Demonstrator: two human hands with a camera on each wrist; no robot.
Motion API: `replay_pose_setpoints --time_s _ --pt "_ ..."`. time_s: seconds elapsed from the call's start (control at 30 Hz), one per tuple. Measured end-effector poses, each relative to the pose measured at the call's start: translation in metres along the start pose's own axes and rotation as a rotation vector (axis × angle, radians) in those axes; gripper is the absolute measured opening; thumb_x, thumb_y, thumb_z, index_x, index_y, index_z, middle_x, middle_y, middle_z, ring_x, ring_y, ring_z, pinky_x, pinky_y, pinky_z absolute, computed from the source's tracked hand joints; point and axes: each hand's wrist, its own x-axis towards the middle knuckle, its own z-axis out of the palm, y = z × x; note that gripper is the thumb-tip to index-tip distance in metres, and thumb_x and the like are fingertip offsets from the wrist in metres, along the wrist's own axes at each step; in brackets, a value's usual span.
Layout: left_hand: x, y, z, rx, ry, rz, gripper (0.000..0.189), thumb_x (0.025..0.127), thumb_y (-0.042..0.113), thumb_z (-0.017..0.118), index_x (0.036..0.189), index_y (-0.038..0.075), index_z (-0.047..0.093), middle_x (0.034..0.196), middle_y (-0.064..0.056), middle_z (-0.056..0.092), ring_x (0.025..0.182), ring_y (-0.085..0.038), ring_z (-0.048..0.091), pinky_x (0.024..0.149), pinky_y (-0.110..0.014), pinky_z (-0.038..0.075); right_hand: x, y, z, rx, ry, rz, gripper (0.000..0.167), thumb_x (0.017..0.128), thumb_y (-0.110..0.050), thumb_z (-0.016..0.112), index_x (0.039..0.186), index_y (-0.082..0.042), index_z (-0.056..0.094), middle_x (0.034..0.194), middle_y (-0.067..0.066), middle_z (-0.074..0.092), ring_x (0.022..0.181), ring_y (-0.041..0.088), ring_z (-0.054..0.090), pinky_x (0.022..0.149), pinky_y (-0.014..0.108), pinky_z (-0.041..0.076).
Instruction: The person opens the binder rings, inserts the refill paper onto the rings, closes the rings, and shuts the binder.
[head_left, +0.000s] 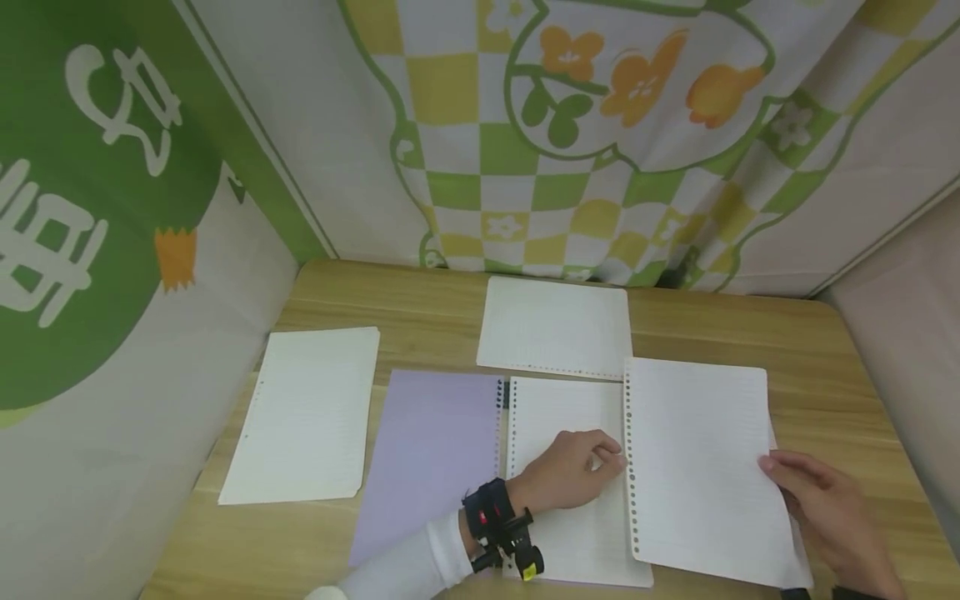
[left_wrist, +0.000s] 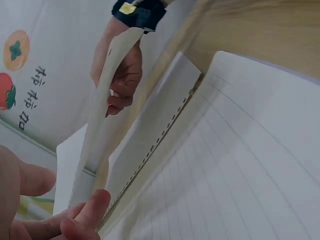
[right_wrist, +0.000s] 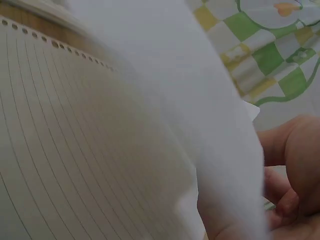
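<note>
My right hand [head_left: 832, 508] pinches a white lined loose-leaf sheet [head_left: 697, 467] by its right edge, thumb on top. In the right wrist view the raised sheet [right_wrist: 200, 100] passes between the thumb and the fingers, with another punched lined page [right_wrist: 60, 130] under it. My left hand [head_left: 570, 471] is over a white lined page stack [head_left: 562, 408], its fingertips near the sheet's punched left edge. In the left wrist view a gap shows between the left thumb and fingers [left_wrist: 95, 207], with no paper between them. A lilac notebook cover [head_left: 435, 450] lies left of the stack, beside binder rings.
A white lined sheet [head_left: 555, 325] lies crosswise at the back of the wooden table [head_left: 420, 292]. Another paper stack [head_left: 307, 417] lies at the left. White walls and a green-and-yellow checked curtain [head_left: 540, 183] stand around the table.
</note>
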Motion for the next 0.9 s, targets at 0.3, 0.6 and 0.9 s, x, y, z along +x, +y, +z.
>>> replay_pose_setpoints --time_s 0.3,0.6,0.9 --pt "-0.008 -0.024 -0.022 -0.128 0.153 -0.074 0.028 0.104 0.037 0.067 0.115 0.014 0.08 0.107 0.001 0.08 0.097 -0.006 0.072 0.082 -0.026 0.059 -0.007 -0.002 0.049 0.134 -0.075 -0.065 0.006 0.104 -0.019 0.073 0.106 -0.024 0.076 0.1 -0.021 0.074 0.1 -0.009 0.064 0.083 0.011 0.055" --pt "-0.032 -0.04 -0.042 -0.132 0.225 -0.15 0.02 0.102 0.028 0.07 0.107 0.012 0.08 0.105 -0.004 0.08 0.095 -0.012 0.074 0.083 -0.034 0.061 -0.009 -0.013 0.093 -0.174 -0.013 -0.066 0.051 0.102 -0.035 0.074 0.136 0.001 0.066 0.11 -0.007 0.079 0.092 0.0 0.066 0.08 0.02 0.057" --pt "-0.063 -0.058 -0.054 -0.104 0.228 -0.16 0.021 0.101 0.026 0.069 0.109 0.009 0.079 0.097 -0.001 0.078 0.086 -0.011 0.071 0.08 -0.033 0.06 -0.012 -0.017 0.127 -0.229 -0.021 -0.095 0.045 0.103 -0.032 0.074 0.132 0.002 0.068 0.11 0.006 0.08 0.088 0.009 0.068 0.075 0.023 0.057"
